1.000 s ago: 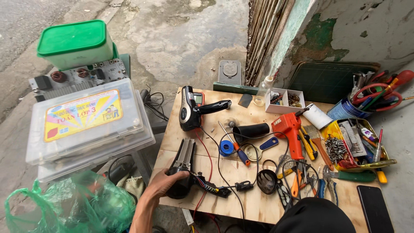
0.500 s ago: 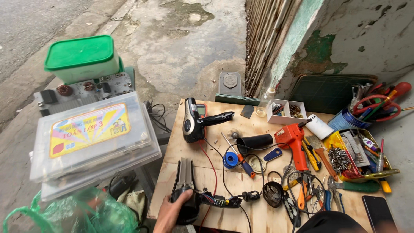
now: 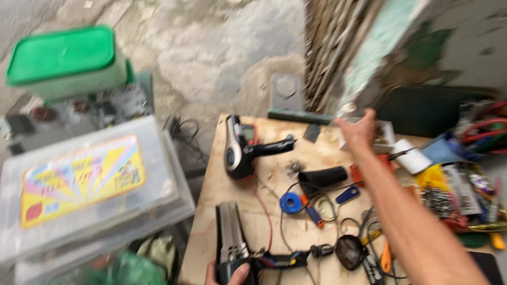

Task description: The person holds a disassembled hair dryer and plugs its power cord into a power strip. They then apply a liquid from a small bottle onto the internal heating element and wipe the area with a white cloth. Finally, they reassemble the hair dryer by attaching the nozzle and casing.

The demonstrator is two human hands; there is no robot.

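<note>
My left hand (image 3: 232, 273) grips the lower end of a grey-and-black ribbed device (image 3: 230, 243) at the near edge of the wooden table (image 3: 216, 195); wires with a black connector (image 3: 285, 259) trail from it to the right. My right hand (image 3: 358, 130) is stretched out over the far side of the table, fingers apart and holding nothing, just above a small white compartment box (image 3: 384, 138). A black-and-silver handle unit (image 3: 237, 149) lies left of that hand. A black rubber grip (image 3: 323, 178) lies below it. The view is blurred.
Clear plastic storage boxes (image 3: 90, 184) with a colourful label stand left of the table, with a green-lidded tub (image 3: 63, 58) behind them. A blue tape roll (image 3: 289, 202), a blue tag (image 3: 347, 195), a white roll (image 3: 413, 156) and a heap of tools (image 3: 465, 195) crowd the table's right side.
My right arm has come into view and reached forward to the table's far edge. My left hand stays on the ribbed device. The camera has moved closer and the image has blurred.
</note>
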